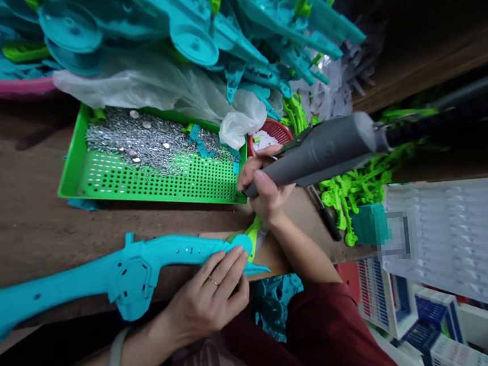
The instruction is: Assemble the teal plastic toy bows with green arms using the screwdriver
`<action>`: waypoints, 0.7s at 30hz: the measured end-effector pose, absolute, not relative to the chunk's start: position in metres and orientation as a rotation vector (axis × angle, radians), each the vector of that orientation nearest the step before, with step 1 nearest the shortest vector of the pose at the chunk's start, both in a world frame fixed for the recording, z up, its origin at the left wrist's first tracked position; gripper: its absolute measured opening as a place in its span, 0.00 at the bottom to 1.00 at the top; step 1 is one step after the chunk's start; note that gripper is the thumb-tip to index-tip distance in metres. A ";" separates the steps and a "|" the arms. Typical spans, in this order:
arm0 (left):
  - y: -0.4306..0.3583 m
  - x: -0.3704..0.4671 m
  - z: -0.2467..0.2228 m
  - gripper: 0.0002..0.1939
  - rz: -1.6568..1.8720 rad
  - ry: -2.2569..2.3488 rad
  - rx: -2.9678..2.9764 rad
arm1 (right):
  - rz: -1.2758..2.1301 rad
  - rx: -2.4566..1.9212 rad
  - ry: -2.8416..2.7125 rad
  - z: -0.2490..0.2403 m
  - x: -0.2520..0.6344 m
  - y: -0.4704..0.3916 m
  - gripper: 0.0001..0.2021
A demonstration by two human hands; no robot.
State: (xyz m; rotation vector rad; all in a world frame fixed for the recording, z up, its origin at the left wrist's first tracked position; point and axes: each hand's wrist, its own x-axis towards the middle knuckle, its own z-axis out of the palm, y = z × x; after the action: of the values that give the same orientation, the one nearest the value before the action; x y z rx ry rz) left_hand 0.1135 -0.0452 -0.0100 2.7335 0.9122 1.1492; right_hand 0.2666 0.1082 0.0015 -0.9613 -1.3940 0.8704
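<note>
A long turquoise plastic toy gun body [85,276] lies along the table. My left hand [211,294], wearing a ring and a pale bangle, rests on its right end with the fingers stretched out flat. A lime-green plastic piece [255,236] sticks out beside the round part there. My right hand [268,195] is closed around a dark grey electric screwdriver [326,147], whose cord end points right. The screwdriver is above the table, apart from the toy; its tip is hidden by my fingers.
A green perforated tray [155,193] holds many screws [150,140] and small round metal pieces. Behind are a plastic bag [133,84], piled turquoise parts [195,16] and a red basket [276,132]. Lime-green parts [355,184], a black-handled tool [328,218] and boxes [438,311] stand right.
</note>
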 end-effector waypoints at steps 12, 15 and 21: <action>-0.047 0.113 -0.012 0.10 1.122 0.837 2.795 | 0.838 -0.869 -1.356 0.006 0.262 0.106 0.16; -0.047 0.113 -0.012 0.09 1.122 0.836 2.796 | 0.829 -0.852 -1.365 0.002 0.259 0.111 0.13; -0.046 0.114 -0.011 0.08 1.120 0.849 2.763 | 0.764 -0.986 -1.441 0.035 0.264 0.095 0.17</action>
State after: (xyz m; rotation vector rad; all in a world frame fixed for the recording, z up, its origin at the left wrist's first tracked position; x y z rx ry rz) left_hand 0.1140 -0.0456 -0.0107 2.7633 0.8487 1.1200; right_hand 0.2640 0.0952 0.0354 -0.9860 -1.4407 0.7638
